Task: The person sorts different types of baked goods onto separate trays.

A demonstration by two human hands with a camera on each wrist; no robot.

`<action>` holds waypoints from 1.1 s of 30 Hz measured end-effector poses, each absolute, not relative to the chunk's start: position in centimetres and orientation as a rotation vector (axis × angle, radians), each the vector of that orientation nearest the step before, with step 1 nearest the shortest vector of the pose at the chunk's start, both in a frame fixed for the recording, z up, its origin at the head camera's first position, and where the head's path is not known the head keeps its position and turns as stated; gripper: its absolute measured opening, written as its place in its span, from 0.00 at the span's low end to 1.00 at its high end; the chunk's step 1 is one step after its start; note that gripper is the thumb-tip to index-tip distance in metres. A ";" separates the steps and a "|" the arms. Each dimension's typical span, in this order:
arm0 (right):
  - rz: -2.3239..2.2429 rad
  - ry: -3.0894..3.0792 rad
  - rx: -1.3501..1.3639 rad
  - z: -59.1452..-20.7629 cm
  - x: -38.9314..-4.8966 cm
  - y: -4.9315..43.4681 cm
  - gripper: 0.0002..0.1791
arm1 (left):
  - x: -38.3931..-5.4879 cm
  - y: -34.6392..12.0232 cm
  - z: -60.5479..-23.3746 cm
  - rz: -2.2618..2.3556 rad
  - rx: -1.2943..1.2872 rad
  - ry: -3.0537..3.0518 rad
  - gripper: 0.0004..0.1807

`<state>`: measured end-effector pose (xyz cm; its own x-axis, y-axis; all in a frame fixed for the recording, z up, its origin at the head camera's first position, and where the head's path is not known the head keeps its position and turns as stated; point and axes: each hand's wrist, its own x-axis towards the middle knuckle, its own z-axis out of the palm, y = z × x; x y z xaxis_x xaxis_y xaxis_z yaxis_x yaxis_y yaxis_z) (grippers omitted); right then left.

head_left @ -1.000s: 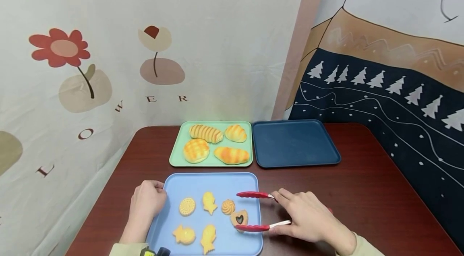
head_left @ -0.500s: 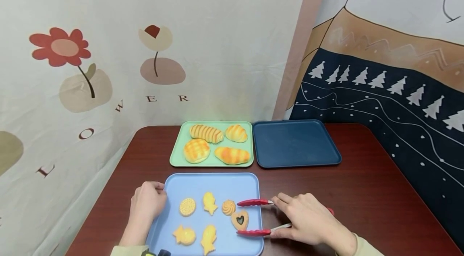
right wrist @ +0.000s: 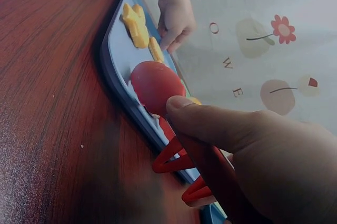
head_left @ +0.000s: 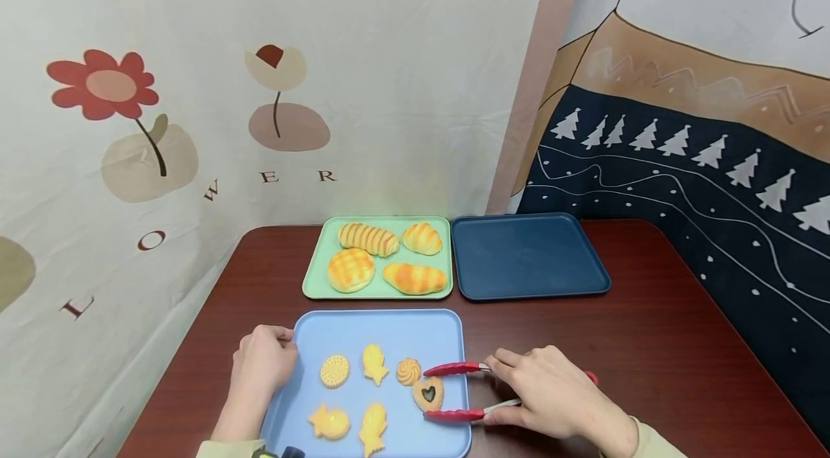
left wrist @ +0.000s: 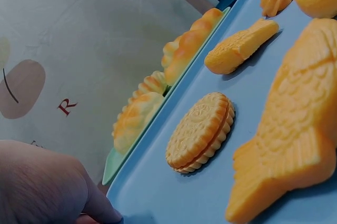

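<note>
My right hand [head_left: 545, 387] holds a pair of tongs [head_left: 454, 415] with red tips, thumb on one arm and fingers on the other. Their tips stand apart over the right side of a light blue tray [head_left: 402, 328], one on each side of a heart-shaped cookie [head_left: 428, 394] with a dark centre. A swirl cookie [head_left: 408, 371] lies right by the upper tip. At the tray's left rim my left hand [head_left: 262, 361] grips the edge with curled fingers. Also on this tray are a round sandwich cookie [left wrist: 200, 132] and several fish-shaped cookies [head_left: 372, 429].
Behind the blue tray, a green tray [head_left: 315, 278] bears several bread rolls [head_left: 415, 278]. To its right lies a dark blue tray [head_left: 528, 256]. All stand on a dark red wooden table [head_left: 648, 343], with a printed curtain [head_left: 415, 83] along the back.
Both tong tips have shifted towards me, the upper one more, so the gap between them has narrowed around the heart-shaped cookie. My left hand stays at the tray's rim.
</note>
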<state>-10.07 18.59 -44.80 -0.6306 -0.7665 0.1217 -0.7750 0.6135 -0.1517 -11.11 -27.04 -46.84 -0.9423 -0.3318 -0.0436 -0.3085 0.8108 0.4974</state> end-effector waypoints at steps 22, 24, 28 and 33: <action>0.384 -2.965 1.156 -42.4 -11.2 20.0 0.44 | -11.1 -27.1 -46.6 -0.818 0.526 -2.951 0.14; 0.413 -2.971 1.117 -42.2 -11.5 20.3 0.44 | -11.1 -27.1 -46.6 -0.820 0.528 -2.952 0.14; 0.478 -2.972 1.034 -42.1 -12.1 21.1 0.43 | -11.1 -27.0 -46.6 -0.824 0.541 -2.954 0.14; 0.509 -2.993 0.932 -42.0 -12.9 22.1 0.44 | -11.0 -27.1 -46.5 -0.833 0.545 -2.957 0.14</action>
